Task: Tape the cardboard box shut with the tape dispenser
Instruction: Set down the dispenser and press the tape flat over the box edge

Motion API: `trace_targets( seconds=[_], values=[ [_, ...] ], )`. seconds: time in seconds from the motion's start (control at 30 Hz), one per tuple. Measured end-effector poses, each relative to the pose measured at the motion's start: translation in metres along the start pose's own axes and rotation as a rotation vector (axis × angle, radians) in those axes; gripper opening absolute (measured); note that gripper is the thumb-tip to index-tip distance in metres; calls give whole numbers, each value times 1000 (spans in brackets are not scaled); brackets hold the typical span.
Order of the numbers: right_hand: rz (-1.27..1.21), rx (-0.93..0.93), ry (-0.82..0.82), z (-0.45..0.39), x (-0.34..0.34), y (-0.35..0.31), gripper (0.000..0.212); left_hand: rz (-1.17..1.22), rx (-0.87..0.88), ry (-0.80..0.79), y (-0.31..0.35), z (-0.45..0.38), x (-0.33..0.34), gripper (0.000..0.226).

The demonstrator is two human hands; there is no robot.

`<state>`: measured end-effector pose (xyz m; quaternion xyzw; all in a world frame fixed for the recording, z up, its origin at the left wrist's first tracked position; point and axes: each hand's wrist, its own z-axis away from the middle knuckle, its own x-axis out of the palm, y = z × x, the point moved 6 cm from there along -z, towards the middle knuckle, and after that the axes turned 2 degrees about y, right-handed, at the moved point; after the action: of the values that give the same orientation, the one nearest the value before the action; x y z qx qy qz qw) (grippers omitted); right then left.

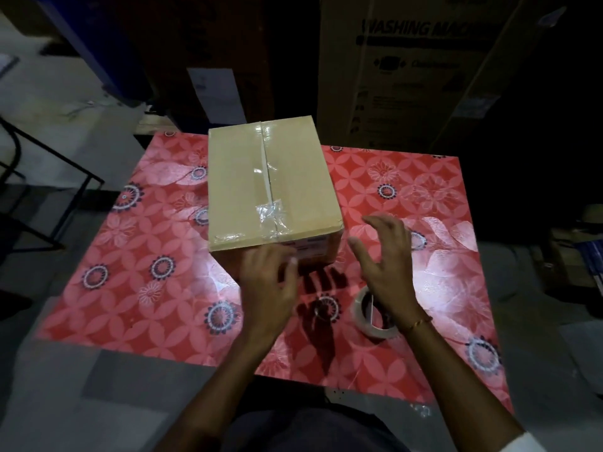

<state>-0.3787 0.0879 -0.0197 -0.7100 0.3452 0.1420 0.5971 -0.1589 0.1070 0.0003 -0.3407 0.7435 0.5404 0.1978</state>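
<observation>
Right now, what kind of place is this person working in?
Probably a storeroom or shop's packing corner. A big washing machine carton stands behind the table, and a taped box sits on it beside a tape roll.

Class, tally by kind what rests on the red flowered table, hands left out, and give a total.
Cardboard box: 1
Tape roll: 1
Total: 2
Both sit on the red flowered table.

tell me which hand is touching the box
The left hand: its fingers press the box's near face. The right hand hovers open beside the box, above the tape roll.
</observation>
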Motion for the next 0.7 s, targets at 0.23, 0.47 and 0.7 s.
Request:
trace_targets(
  seconds=[0.23,0.47,0.7],
  values=[
    [120,-310,-164,-20,44,-55,45,-70,-407,-15,-84,-24,-32,62],
    [367,-471,-312,-34,83,-63,48,-73,-333,-145,-92,-38,-24,70],
    [284,-389,-325,-49,77,-58,47,84,-308,-112,-108,-45,-28,71]
  ],
)
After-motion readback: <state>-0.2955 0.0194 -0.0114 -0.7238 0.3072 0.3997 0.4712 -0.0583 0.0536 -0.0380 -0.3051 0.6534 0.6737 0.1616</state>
